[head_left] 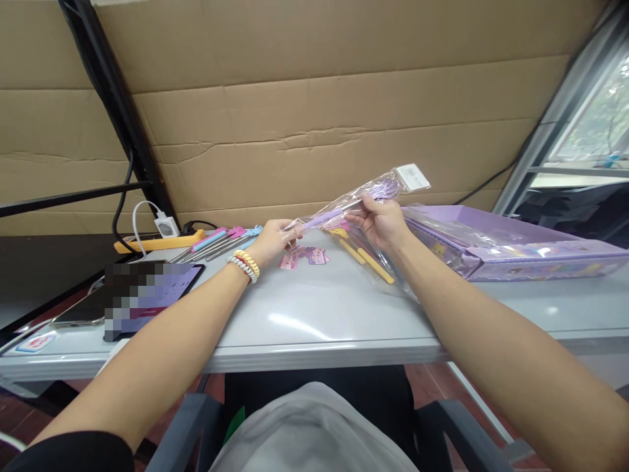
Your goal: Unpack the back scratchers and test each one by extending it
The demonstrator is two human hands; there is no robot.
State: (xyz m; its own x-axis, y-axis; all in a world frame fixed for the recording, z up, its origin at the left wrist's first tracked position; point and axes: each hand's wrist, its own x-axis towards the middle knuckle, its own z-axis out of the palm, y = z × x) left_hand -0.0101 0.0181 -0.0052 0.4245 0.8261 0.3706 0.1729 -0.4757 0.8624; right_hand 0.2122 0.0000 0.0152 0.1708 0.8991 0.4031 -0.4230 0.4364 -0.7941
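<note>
A purple back scratcher point(324, 217) lies slantwise in a clear plastic bag with a white label point(413, 177) at its upper right end. My left hand point(272, 241) pinches the bag's lower left end near the handle. Near the purple head, my right hand point(381, 219) grips the bag between thumb and fingers. Both hands hold it above the table. Small pink and purple cards point(317, 256) lie on the table below, just right of my left hand. More bagged pieces with yellow handles point(376, 265) rest under my right hand, partly hidden by it.
At the right stands an open purple box point(540, 267) with plastic bags by its left side. Several metal rods with coloured handles point(211, 244) lie at the left back. A tablet point(181, 282), a phone point(81, 311) and a white charger point(167, 226) are farther left. Cardboard point(319, 105) rises behind.
</note>
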